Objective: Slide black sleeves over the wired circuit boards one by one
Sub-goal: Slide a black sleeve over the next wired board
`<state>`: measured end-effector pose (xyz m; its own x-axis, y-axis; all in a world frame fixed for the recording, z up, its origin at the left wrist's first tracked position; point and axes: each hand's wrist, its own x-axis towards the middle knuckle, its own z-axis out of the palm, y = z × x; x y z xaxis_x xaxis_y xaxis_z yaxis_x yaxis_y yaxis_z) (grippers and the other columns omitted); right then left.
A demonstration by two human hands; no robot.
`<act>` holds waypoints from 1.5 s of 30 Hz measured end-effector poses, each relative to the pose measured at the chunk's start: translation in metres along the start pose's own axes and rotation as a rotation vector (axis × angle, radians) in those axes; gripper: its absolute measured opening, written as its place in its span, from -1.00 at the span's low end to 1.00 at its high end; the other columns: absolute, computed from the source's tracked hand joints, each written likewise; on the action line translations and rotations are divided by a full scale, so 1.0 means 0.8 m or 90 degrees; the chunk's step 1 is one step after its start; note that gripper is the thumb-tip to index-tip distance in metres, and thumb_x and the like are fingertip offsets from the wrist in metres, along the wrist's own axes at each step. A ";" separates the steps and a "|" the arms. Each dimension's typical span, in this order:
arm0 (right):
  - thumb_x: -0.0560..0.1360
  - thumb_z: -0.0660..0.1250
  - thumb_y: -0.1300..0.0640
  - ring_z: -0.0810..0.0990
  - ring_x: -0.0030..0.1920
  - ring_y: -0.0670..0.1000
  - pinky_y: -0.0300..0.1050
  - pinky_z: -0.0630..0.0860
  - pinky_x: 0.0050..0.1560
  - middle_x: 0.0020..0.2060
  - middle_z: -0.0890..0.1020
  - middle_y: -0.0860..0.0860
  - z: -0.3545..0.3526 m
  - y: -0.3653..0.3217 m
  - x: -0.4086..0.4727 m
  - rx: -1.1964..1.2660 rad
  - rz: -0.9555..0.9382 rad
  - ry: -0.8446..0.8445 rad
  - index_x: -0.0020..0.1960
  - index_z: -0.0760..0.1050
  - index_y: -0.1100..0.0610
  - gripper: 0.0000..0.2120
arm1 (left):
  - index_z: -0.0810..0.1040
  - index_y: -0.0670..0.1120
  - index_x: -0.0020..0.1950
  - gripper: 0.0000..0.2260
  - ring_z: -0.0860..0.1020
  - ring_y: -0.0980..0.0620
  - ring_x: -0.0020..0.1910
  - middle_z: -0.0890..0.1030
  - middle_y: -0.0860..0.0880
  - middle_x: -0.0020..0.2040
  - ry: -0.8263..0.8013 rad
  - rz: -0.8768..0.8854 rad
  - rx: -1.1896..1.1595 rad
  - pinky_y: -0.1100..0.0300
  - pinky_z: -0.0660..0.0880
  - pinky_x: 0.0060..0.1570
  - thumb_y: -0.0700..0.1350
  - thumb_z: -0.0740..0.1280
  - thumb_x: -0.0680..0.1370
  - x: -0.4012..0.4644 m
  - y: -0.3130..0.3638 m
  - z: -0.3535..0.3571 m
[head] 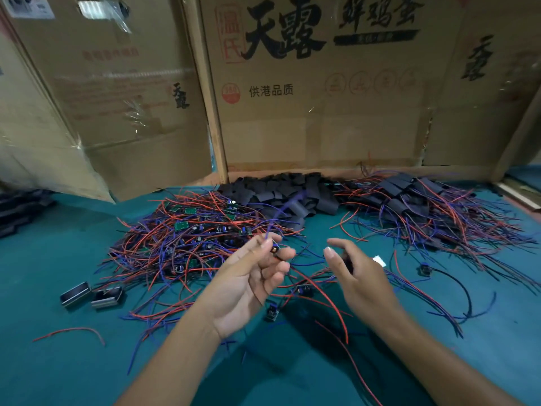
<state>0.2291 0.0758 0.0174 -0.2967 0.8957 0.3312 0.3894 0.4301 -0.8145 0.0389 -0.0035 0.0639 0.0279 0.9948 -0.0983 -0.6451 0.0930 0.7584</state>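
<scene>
**Left hand pinches a wired board above the green surface**

The wired circuit board (275, 251) sits in the left hand (251, 285), pinched between thumb and fingertips, its blue and red leads trailing up and down — the board itself is small, blurred and mostly hidden by the fingers. The right hand (355, 271) hovers just beside it, fingers curled around something dark; what it holds is too blurred to name. Along the far edge of the green surface (52, 361) lies a heap of black sleeves (281, 190), between a pile of bare boards (187, 232) toward the left and a pile of sleeved ones (415, 200) toward the right. Cardboard boxes (322, 92) wall off the back. Two small metal clips (92, 294) lie near the left edge.
</scene>
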 end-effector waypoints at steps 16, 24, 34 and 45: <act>0.46 0.36 -0.18 0.42 -0.42 -0.08 -0.23 0.39 -0.30 -0.26 0.60 -0.11 -0.011 0.015 0.010 -0.027 -0.120 -0.092 0.05 0.30 -0.19 -0.72 | 0.52 -0.13 0.00 -0.82 0.65 0.09 -0.24 0.69 -0.11 -0.09 0.104 0.249 -0.041 0.32 0.60 -0.22 -0.06 0.34 0.48 0.003 0.031 -0.027; 0.42 0.20 -0.41 0.57 -0.36 -0.09 -0.15 0.47 -0.18 -0.17 0.65 -0.21 -0.002 0.002 -0.006 -0.056 -0.114 -0.119 0.06 0.29 -0.23 -0.65 | 0.52 -0.14 -0.03 -0.84 0.66 0.10 -0.25 0.70 -0.09 -0.12 0.114 0.278 -0.065 0.32 0.59 -0.24 -0.07 0.35 0.48 0.006 0.033 -0.031; 0.53 0.23 0.08 0.60 0.21 0.10 -0.01 0.58 0.13 0.18 0.61 0.17 0.007 -0.013 -0.014 0.392 -0.015 -0.318 0.18 0.33 0.22 -0.70 | 0.53 -0.10 -0.08 -0.87 0.64 0.14 -0.28 0.69 -0.04 -0.17 0.126 0.279 -0.057 0.35 0.58 -0.24 -0.06 0.33 0.47 0.006 0.031 -0.025; 0.56 0.18 0.11 0.57 0.24 0.20 0.06 0.54 0.21 0.22 0.59 0.21 0.005 -0.015 -0.013 0.507 0.004 -0.340 0.22 0.30 0.27 -0.69 | 0.53 -0.08 -0.13 -0.89 0.58 0.14 -0.37 0.63 -0.02 -0.26 0.142 0.249 -0.075 0.35 0.55 -0.33 -0.05 0.36 0.45 0.006 0.034 -0.031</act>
<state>0.2242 0.0611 0.0218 -0.7319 0.6433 0.2245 -0.2561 0.0456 -0.9656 0.0030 0.0027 0.0680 -0.3917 0.9194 0.0345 -0.6572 -0.3059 0.6889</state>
